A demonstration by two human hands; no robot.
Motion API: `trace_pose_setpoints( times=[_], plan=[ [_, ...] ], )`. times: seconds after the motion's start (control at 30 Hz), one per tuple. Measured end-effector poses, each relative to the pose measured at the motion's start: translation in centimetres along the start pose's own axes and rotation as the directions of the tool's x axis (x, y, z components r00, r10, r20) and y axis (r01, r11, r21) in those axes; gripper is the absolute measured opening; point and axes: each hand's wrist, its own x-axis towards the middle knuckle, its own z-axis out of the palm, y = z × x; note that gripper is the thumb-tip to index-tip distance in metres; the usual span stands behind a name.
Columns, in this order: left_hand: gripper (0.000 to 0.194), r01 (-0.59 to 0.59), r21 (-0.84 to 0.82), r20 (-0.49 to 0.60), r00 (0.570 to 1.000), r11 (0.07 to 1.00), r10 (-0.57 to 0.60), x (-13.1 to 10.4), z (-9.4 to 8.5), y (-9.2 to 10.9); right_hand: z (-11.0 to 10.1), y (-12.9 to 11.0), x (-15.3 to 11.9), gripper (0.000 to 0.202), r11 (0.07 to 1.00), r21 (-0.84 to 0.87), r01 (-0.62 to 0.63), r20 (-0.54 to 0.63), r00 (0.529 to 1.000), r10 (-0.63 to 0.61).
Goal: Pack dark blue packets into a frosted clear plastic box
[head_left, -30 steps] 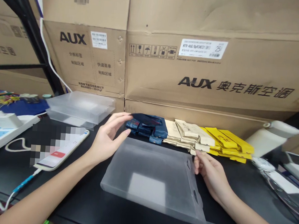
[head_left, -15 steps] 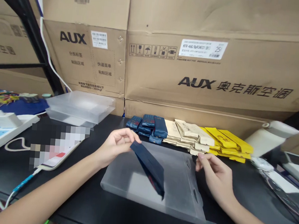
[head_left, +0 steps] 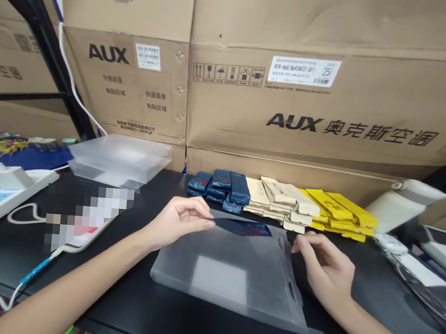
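Observation:
My left hand (head_left: 188, 221) pinches the left end of a dark blue packet (head_left: 245, 227), which lies nearly level over the far part of a clear frosted plastic case (head_left: 222, 270). At the case's right edge, beside its cut-out handle, is my right hand (head_left: 325, 265), thumb and fingers together; whether they grip the thin edge is hidden. Behind the case are stacks of blue packets (head_left: 239, 189), cream packets (head_left: 278, 197) and yellow packets (head_left: 337, 209).
More clear cases (head_left: 119, 156) are stacked at the back left. A phone (head_left: 94, 229) on a cable and a power strip (head_left: 12, 197) lie left. A white bottle (head_left: 401, 204), cables and glasses are at right. Cardboard boxes (head_left: 333, 37) stand behind.
The blue packet in my left hand has swung from hanging steeply over the case to nearly level along its far side. My right hand has shifted slightly right.

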Motion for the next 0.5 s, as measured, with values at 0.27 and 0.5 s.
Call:
trace_pose_setpoints(
  times=[0.27,0.5],
  plan=[
    [0.028,0.149,0.058,0.018,0.988,0.987,-0.151,-0.2,-0.1,-0.2,0.0,0.5,-0.7,0.038,0.979,0.194,0.061,0.152,0.984,-0.092],
    [0.027,0.166,0.161,0.04,0.984,0.973,-0.175,-0.4,0.5,-0.3,-0.2,0.8,-0.9,0.057,0.959,0.151,0.24,0.32,0.906,-0.277]
  ],
)
